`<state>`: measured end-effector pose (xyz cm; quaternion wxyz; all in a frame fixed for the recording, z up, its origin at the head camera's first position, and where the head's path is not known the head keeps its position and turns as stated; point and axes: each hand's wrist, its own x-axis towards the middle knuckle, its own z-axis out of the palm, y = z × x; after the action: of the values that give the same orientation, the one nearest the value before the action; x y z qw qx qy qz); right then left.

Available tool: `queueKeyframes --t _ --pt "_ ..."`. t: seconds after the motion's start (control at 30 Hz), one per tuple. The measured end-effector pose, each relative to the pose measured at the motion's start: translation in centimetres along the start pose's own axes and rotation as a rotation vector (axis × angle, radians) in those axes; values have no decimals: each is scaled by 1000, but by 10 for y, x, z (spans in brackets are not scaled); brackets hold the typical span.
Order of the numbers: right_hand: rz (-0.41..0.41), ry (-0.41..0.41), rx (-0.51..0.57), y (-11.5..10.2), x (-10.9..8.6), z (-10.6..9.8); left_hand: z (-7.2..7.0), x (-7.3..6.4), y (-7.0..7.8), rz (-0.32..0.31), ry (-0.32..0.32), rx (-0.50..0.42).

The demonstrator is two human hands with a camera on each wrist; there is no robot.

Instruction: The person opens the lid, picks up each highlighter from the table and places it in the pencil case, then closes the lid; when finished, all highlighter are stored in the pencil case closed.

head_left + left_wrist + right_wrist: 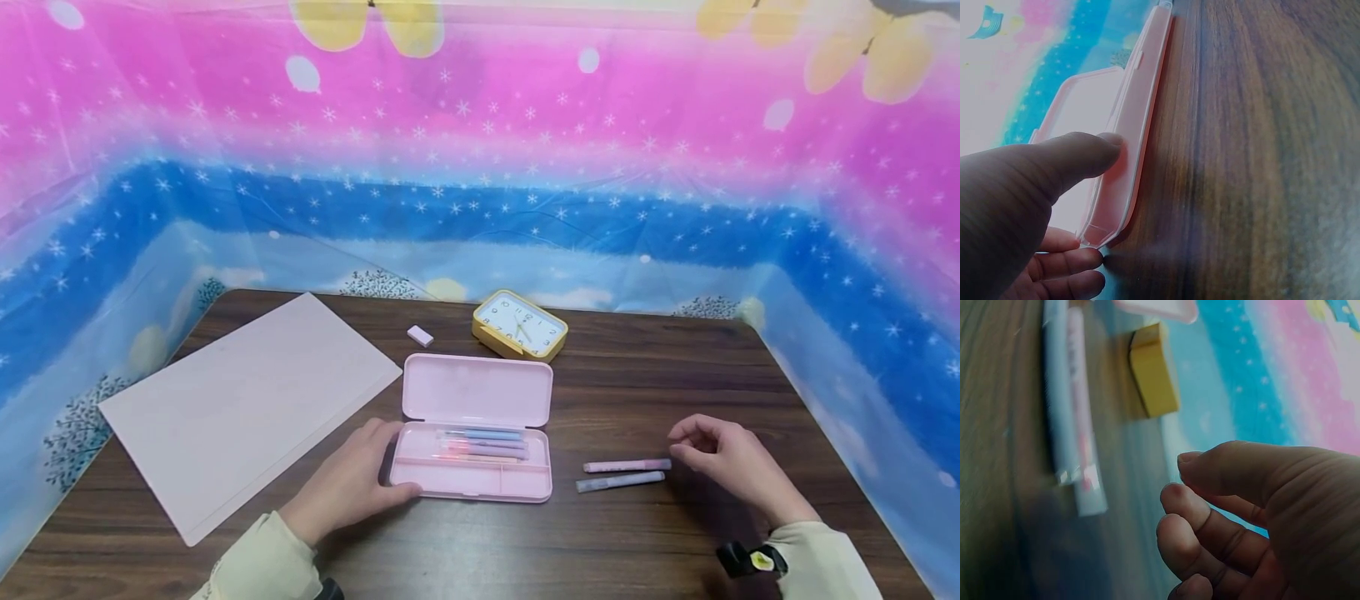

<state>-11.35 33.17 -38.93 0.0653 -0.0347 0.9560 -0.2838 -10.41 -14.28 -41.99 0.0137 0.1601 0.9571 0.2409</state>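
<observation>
A pink pencil case (pixel 477 392) lies with its lid swung back, and several colored pens (pixel 483 445) lie in its long rear compartment. My left hand (pixel 352 475) grips the case at its left end, thumb against the front wall and fingers round the end, as the left wrist view shows on the case (pixel 1129 144). Two loose pens, a pink one (pixel 626 466) and a pale blue one (pixel 621 482), lie right of the case. Close to their right ends hovers my right hand (pixel 731 458), fingers loosely curled and holding nothing.
On the left lies a large pale pink board (pixel 255 408), its right corner near the lid. A small eraser (pixel 420 336) and a yellow clock (pixel 520 325) sit behind the case. A patterned curtain (pixel 480 208) surrounds the dark wooden table (pixel 660 375).
</observation>
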Motion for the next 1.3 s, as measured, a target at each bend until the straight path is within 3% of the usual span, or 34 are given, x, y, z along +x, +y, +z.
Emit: queueKeyframes --t 0.4,0.9,1.3 --pt "41 -72 36 27 6 20 3 -2 -1 5 11 -4" --pt "-19 -132 -31 27 12 25 3 -4 -2 -18 -8 -14" --pt "-17 -111 -9 18 9 10 0 -1 -1 -10 2 -12"
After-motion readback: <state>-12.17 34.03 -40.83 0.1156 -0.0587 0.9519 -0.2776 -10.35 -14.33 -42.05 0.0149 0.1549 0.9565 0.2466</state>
